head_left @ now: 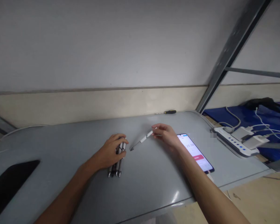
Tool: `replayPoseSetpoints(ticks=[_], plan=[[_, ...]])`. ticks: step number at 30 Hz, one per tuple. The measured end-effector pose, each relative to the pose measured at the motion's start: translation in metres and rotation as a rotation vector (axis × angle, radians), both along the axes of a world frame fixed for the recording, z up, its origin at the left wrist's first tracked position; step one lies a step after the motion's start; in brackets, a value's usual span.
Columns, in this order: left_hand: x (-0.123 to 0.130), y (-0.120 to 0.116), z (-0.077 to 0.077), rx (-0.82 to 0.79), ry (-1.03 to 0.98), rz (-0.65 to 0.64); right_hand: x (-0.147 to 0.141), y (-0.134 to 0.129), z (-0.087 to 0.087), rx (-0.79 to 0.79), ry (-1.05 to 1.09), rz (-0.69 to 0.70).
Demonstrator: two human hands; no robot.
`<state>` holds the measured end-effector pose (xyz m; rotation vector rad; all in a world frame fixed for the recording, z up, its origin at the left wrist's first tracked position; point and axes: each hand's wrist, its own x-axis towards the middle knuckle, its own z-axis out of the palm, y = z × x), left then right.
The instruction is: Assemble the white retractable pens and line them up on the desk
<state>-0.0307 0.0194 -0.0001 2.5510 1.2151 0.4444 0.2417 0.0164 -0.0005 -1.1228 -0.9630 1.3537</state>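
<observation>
Several pens with white and grey barrels lie side by side on the grey tabletop. Over them is my left hand, its thumb and fingers closed around the row from both sides; their middle parts are partly covered. To the right, my right hand pinches one white and grey pen by its upper end. That pen slants down to the left, its dark tip close to the tabletop and apart from the row. Whether the tip touches the surface I cannot tell.
A lit phone lies beside my right forearm. Farther right, a power strip holds plugged-in chargers and cables. A screwdriver rests near the wall. At left is a black flat object; a metal post rises at right.
</observation>
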Motion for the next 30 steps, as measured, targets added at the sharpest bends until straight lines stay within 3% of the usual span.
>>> replayPoseSetpoints(ticks=[10,16,20,30], plan=[[0.000,0.001,-0.002,0.029,-0.012,0.019,0.002,-0.001,0.003,-0.018,0.009,-0.010],[0.014,-0.011,0.008,0.116,-0.033,-0.003,-0.001,-0.001,0.001,-0.021,0.093,-0.005],[0.023,-0.018,0.013,0.183,-0.092,-0.018,-0.005,-0.002,0.000,-0.044,0.123,0.018],[0.027,-0.016,0.008,0.303,-0.082,0.002,-0.021,-0.013,0.000,-0.052,0.078,0.130]])
